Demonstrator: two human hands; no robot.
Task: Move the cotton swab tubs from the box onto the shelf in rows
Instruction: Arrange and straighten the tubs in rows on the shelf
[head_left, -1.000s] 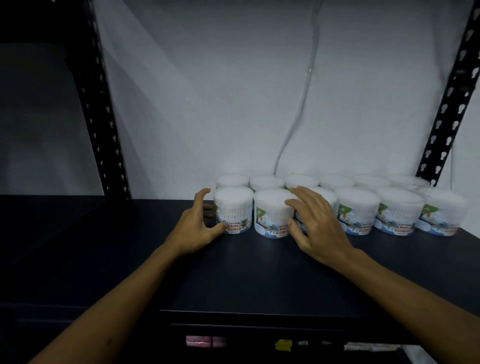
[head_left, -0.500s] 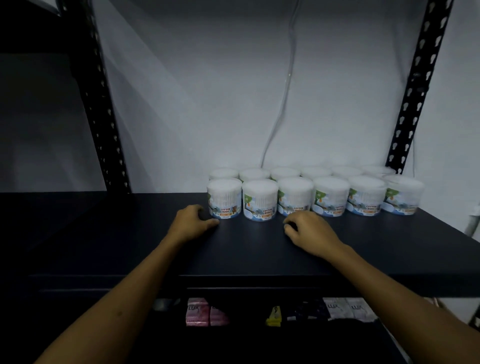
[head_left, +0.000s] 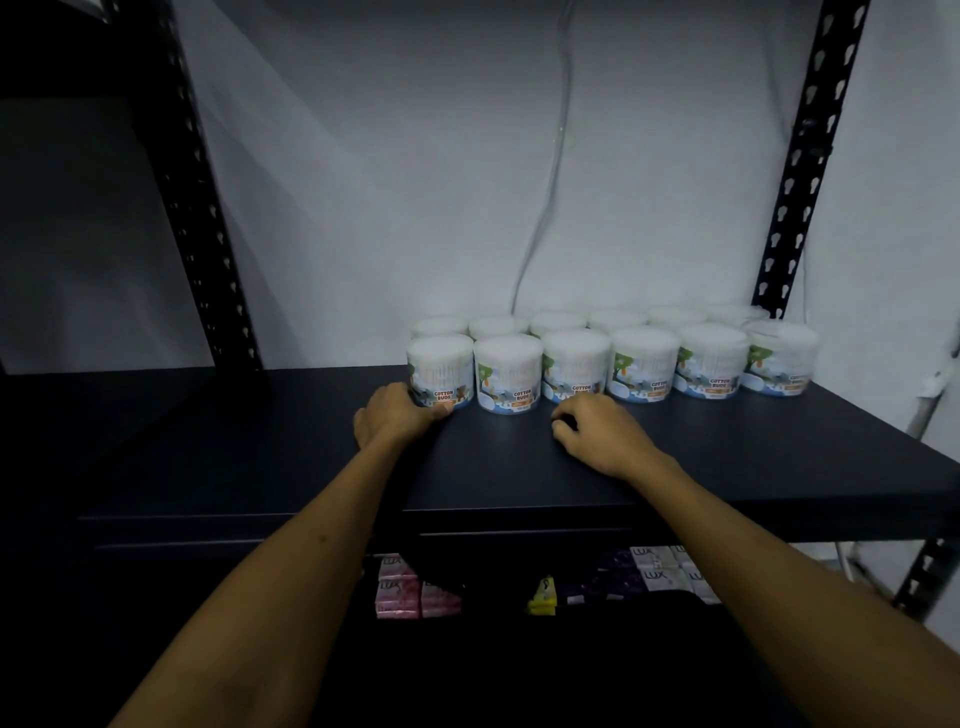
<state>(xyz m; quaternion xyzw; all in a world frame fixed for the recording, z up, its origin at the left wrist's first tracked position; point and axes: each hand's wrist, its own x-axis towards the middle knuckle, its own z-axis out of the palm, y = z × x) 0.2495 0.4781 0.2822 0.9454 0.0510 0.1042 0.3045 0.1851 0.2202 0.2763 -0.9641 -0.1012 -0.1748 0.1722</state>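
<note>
Several white cotton swab tubs stand in two rows at the back right of the dark shelf (head_left: 291, 447), against the wall. The front row (head_left: 644, 370) shows labels reading COTTON BUDS; the back row (head_left: 558, 319) shows only lids. My left hand (head_left: 395, 415) rests curled on the shelf, its thumb touching the base of the leftmost front tub (head_left: 440, 370). My right hand (head_left: 602, 434) lies on the shelf with fingers curled, just in front of the third front tub (head_left: 575, 365), holding nothing. The box is not in view.
Black perforated uprights stand at the left (head_left: 197, 208) and right (head_left: 810, 156) of the shelf. A pale cable (head_left: 550, 182) hangs down the white wall behind the tubs. On the shelf below lie pink soap packs (head_left: 397, 597), a yellow pack (head_left: 543, 603) and white soap packs (head_left: 665, 569).
Both hands have let go of the front tubs and drawn back toward me, fingers curling. The view has pulled back and risen, showing the lower shelf.
</note>
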